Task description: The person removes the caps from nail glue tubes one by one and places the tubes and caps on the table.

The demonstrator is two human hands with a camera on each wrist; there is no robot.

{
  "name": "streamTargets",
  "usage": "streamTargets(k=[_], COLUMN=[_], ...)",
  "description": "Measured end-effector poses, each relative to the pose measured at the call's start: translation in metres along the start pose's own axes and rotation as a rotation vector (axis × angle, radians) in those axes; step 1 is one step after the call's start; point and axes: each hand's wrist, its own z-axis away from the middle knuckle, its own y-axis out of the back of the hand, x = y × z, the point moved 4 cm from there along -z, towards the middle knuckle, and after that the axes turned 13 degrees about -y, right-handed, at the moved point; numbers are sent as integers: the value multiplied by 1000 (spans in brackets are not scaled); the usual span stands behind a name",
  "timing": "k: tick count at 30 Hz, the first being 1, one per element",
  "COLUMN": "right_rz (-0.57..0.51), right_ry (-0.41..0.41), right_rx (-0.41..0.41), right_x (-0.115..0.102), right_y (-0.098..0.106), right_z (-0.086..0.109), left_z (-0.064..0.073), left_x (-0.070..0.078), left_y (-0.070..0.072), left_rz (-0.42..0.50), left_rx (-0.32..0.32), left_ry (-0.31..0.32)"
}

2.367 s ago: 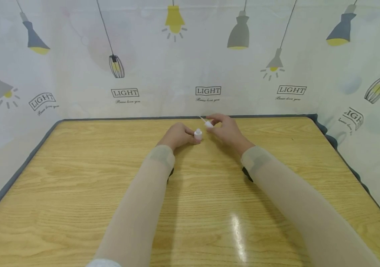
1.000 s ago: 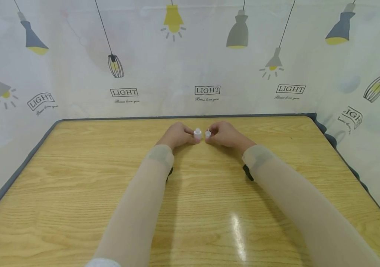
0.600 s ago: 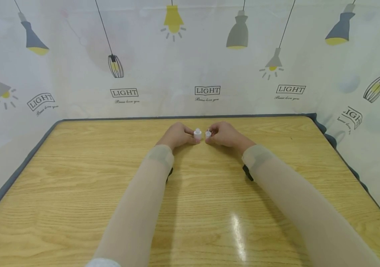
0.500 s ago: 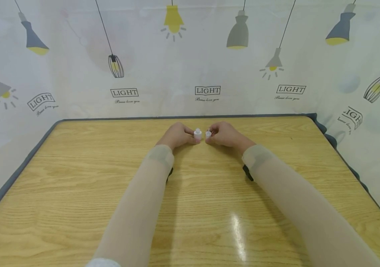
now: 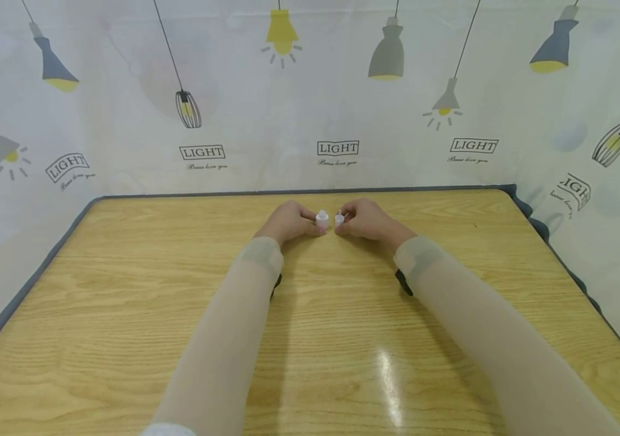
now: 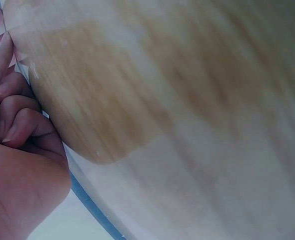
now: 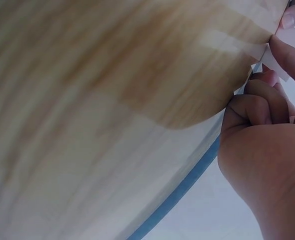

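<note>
Near the table's far edge, my left hand (image 5: 290, 221) pinches a small white bottle (image 5: 322, 221) that stands upright with its narrow neck bare. Just right of it, my right hand (image 5: 367, 219) pinches a small white cap (image 5: 339, 222) whose thin stem points up. A narrow gap separates bottle and cap. In the left wrist view, the fingers of my left hand (image 6: 22, 170) are curled, and the bottle is mostly out of sight. The right wrist view has my right hand (image 7: 267, 150) with curled fingers and a white piece of the cap (image 7: 276, 64) behind them.
A wood-grain table (image 5: 337, 339) with a dark edge spreads under both arms. Behind it hangs a pale cloth (image 5: 266, 121) printed with lamps and lettering, which also runs along both sides.
Since the oldest frame, my right hand has come down and turned the cap from a raised, tilted position to upright beside the bottle. Over the last second, both hands stay still.
</note>
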Motion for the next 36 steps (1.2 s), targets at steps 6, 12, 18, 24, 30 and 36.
streamTargets(k=[6, 12, 18, 24, 30, 36], right_rz=[-2, -1, 9, 8, 15, 20], right_ry=[8, -3, -10, -19, -18, -11], right_rx=[0, 2, 1, -13, -15, -4], right_x=[0, 0, 0, 0, 0, 0], right_y=[0, 0, 0, 0, 0, 0], right_z=[1, 2, 2, 2, 1, 1], left_z=[0, 2, 4, 5, 6, 6], left_x=[1, 2, 3, 4, 5, 5], left_y=[0, 0, 0, 0, 1, 2], left_rz=[-2, -7, -18, -9, 7, 6], left_rx=[0, -1, -4, -4, -11, -17], left_ry=[-7, -8, -14, 2, 13, 22])
